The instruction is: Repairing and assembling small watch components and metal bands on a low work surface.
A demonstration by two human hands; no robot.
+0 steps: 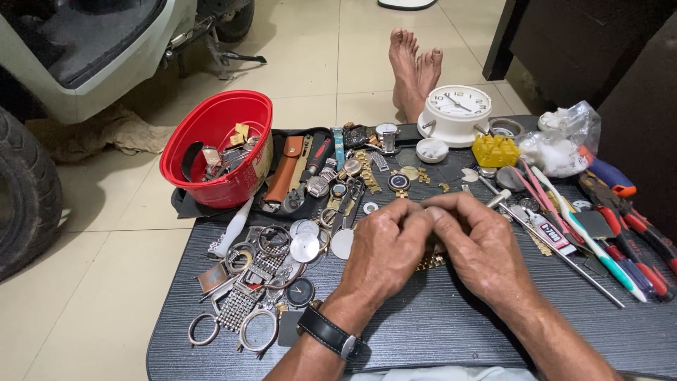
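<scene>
It looks like a makeshift watch-repair spot on a garage floor: a low dark table (437,324) strewn with watch parts (282,268), screwdrivers (620,247), a red bowl (218,144), beside a scooter (84,49).

A: Colours logged. Work board (437,317): black, finely ribbed. Bowl (211,144): red throughout. Clock (457,113): white case, white dial, dark hands.

B: Confirmed. Block (495,149) beside the clock is recorded as yellow. Bracelet (431,262) seen between the left hand (384,247) and right hand (486,250): gold-toned.

A: Wrist strap (328,333): black. Leather strap (283,169) near the bowl: brown.

B: Plier handles (645,229) noted red; toothbrush (589,240) white with green. Floor tiles (310,63): cream.
</scene>
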